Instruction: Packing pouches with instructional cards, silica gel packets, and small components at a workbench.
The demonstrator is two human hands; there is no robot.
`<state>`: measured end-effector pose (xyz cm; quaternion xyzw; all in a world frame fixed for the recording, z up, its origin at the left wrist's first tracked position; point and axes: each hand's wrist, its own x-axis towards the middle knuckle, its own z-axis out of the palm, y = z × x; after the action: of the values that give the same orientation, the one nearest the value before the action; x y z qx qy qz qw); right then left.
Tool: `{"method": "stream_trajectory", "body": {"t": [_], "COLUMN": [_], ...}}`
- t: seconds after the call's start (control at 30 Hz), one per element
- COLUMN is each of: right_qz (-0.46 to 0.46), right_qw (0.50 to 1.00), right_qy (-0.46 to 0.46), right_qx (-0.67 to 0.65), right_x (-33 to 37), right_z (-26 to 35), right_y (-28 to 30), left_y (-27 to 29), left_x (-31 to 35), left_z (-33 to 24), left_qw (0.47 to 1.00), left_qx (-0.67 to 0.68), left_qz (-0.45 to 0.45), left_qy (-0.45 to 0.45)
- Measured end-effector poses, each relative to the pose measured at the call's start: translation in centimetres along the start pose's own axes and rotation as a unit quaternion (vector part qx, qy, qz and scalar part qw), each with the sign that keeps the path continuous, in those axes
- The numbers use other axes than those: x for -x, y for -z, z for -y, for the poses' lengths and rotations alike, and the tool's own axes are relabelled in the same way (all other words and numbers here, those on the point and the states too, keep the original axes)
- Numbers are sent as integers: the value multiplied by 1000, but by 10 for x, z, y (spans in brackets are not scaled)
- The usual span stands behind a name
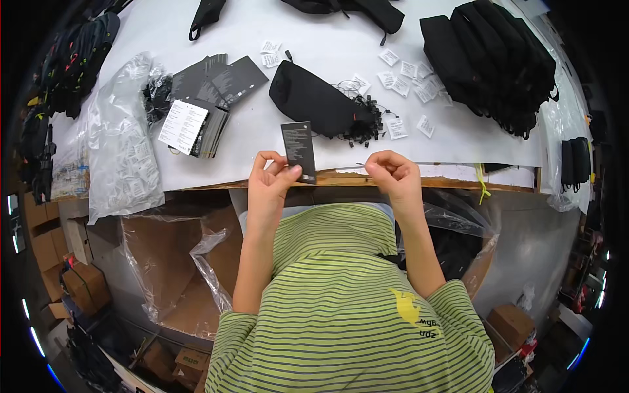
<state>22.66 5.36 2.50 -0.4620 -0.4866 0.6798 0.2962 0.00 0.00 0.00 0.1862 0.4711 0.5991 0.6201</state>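
Observation:
A black hang tag (298,147) with fine pale print stands upright in my left hand (272,177), pinched between thumb and fingers at its lower left edge. My right hand (396,171) pinches the tip of a thin dark tag string (361,164), a little to the right of the tag. Both hands are just above the table's front edge. Beyond them lies a black fabric pouch (311,97), its right end beside a heap of black tag strings (367,121) with small plastic ends.
Stacked tags (216,134) and fanned black cards (239,80) lie left, beside a clear plastic bag (128,147). Small white packets (396,128) are scattered right of the pouch. A pile of black pouches (488,62) stands far right. Plastic-lined cardboard boxes (180,262) sit below the table edge.

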Motion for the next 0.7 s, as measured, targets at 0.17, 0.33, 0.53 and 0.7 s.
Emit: {"method": "stream_trajectory", "body": {"t": [0.17, 0.33, 0.53, 0.7], "right_qz": [-39, 17, -3, -8], "right_qw": [996, 992, 990, 979], "right_qy": [25, -27, -8, 37], "right_qx": [-76, -119, -141, -199], "right_x": [1, -4, -5, -6], "right_z": [19, 8, 6, 5], "right_y": [-16, -12, -23, -26], "left_y": [-24, -31, -40, -57], "left_x": [10, 13, 24, 25], "left_z": [-4, 1, 3, 1], "left_qw": [997, 993, 982, 988], "left_qx": [-27, -77, -181, -142], "left_qz": [66, 85, 58, 11], "left_qy": [-14, -14, -18, -54]}}
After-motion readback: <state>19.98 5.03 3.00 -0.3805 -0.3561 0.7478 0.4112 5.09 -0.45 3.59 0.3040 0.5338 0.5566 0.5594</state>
